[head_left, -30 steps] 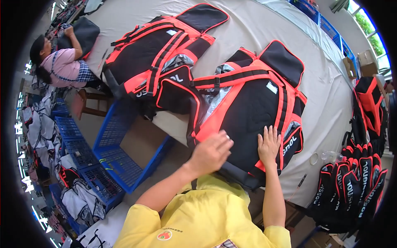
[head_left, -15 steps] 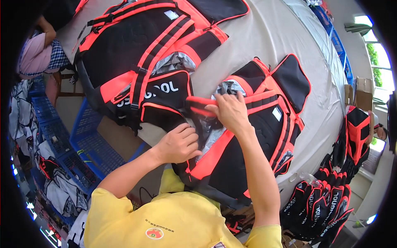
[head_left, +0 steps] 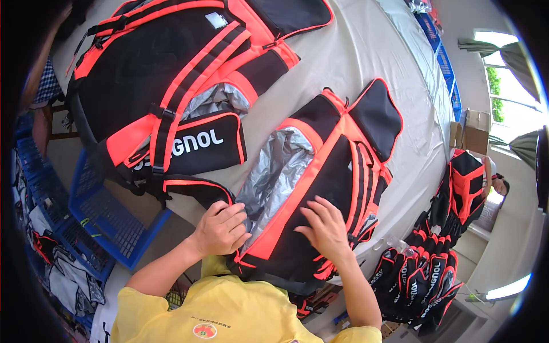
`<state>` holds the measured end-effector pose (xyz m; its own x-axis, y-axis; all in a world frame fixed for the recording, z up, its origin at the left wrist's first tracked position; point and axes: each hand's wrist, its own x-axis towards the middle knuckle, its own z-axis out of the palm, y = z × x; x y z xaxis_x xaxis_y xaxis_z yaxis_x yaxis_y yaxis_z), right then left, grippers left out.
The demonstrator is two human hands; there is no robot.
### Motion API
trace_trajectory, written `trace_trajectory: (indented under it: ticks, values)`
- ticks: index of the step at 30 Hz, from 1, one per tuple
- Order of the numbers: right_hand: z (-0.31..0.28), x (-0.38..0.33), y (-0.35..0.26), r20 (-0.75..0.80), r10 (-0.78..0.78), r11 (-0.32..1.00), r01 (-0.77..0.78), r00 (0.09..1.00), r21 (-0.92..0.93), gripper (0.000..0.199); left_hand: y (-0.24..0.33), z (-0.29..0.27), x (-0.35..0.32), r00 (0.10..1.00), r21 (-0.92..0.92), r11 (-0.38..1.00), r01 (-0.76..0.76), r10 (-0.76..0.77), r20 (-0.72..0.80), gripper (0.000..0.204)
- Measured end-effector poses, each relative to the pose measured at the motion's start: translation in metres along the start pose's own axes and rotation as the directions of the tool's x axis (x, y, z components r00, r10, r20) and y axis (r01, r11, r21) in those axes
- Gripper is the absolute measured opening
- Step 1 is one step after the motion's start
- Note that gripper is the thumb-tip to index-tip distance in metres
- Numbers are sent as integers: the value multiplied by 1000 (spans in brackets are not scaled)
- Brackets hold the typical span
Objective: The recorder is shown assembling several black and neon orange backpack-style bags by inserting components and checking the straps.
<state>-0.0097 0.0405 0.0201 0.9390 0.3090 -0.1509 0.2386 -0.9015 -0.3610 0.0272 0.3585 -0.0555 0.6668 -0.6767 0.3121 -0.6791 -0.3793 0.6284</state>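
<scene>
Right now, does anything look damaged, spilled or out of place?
Nothing looks damaged or spilled. Slightly untidy: on the near backpack, the side pocket gapes open, its silver lining crumpled, beside the left hand.

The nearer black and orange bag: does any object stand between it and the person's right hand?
Nothing visible does. The right hand, fingers spread, is directly over the bag's black panel; whether it presses there cannot be told.

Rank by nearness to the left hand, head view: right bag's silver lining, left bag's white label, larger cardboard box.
1. Silver lining: just right of the left hand.
2. White label: ahead, on the left bag.
3. Larger cardboard box: far right.
</scene>
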Motion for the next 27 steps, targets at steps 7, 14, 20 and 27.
trace_trajectory:
  ticks: [7, 14, 20, 27]
  values:
    - [22, 71, 11, 199, -298, 950, 311, 933, -34, 42, -15, -24, 36, 958, 22, 981, -195, 185, 221, 45]
    - [-54, 0, 24, 242, -305, 944, 325, 921, -49, 54, -3, -54, 9, 877, -42, 968, -247, 242, 416, 42]
    - [-58, -37, 28, 202, -177, 970, 205, 963, -130, 47, 22, -61, -43, 940, 72, 985, -160, 130, 315, 9]
    - [-60, -44, 26, 162, -126, 984, 145, 979, -108, 47, 43, -23, -93, 994, 134, 987, 92, -98, 42, 38]
